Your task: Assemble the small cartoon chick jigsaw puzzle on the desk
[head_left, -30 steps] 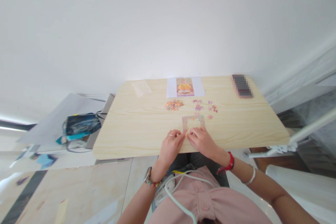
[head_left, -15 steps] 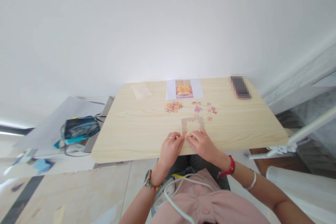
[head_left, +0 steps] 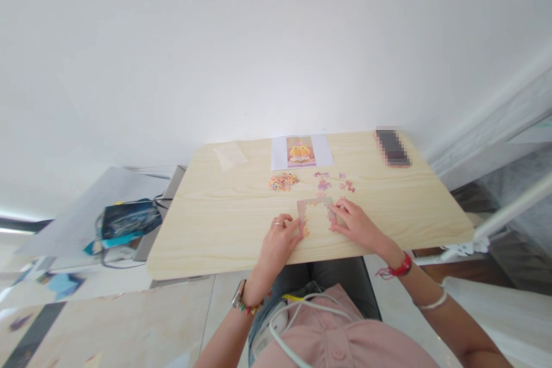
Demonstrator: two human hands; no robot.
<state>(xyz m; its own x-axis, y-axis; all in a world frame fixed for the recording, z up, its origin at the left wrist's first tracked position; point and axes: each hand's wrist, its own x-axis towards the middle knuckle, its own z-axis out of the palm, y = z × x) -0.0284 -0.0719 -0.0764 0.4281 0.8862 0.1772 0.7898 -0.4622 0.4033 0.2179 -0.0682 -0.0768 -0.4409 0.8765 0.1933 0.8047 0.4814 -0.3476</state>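
Note:
A partly joined jigsaw puzzle border (head_left: 313, 202) lies near the table's front edge, with a top row and two sides around bare wood. At its left side is my left hand (head_left: 279, 243), fingers curled and tips closed on the edge pieces. My right hand (head_left: 357, 229) grips the right side with thumb and fingers, covering part of it. Just beyond, several loose pink and purple puzzle pieces (head_left: 323, 185) are scattered. A heap of orange puzzle pieces (head_left: 283, 181) lies to their left.
A printed reference picture (head_left: 301, 152) of a yellow figure lies at the back of the wooden table (head_left: 207, 224). A pale sheet (head_left: 230, 155) is at the back left, a phone (head_left: 393, 148) at the back right. Left of the table sits a dark bag (head_left: 129, 219) with cables.
My right hand has moved right, from the lower left corner of the puzzle border to its right side. My left hand stays at the left side. The view has tilted slightly.

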